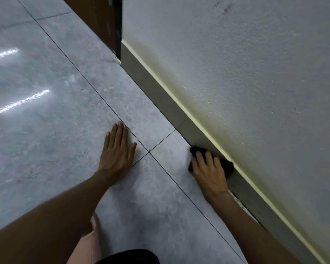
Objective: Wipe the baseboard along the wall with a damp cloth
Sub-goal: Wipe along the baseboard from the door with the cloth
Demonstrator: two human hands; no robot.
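A grey baseboard (156, 88) with a pale yellow top strip runs diagonally from the upper middle to the lower right, at the foot of a white textured wall (246, 73). My right hand (210, 170) presses a black cloth (229, 166) against the baseboard's face near the floor joint. The cloth shows around my fingers, partly hidden under the palm. My left hand (117, 151) lies flat on the grey tiled floor (46, 130), fingers spread, holding nothing, about a tile's corner left of the cloth.
A brown wooden door or frame (103, 21) stands where the wall ends at the top. Dark grout lines cross the glossy floor, with light reflections at the left. My knee in pale pink fabric (90, 242) is at the bottom.
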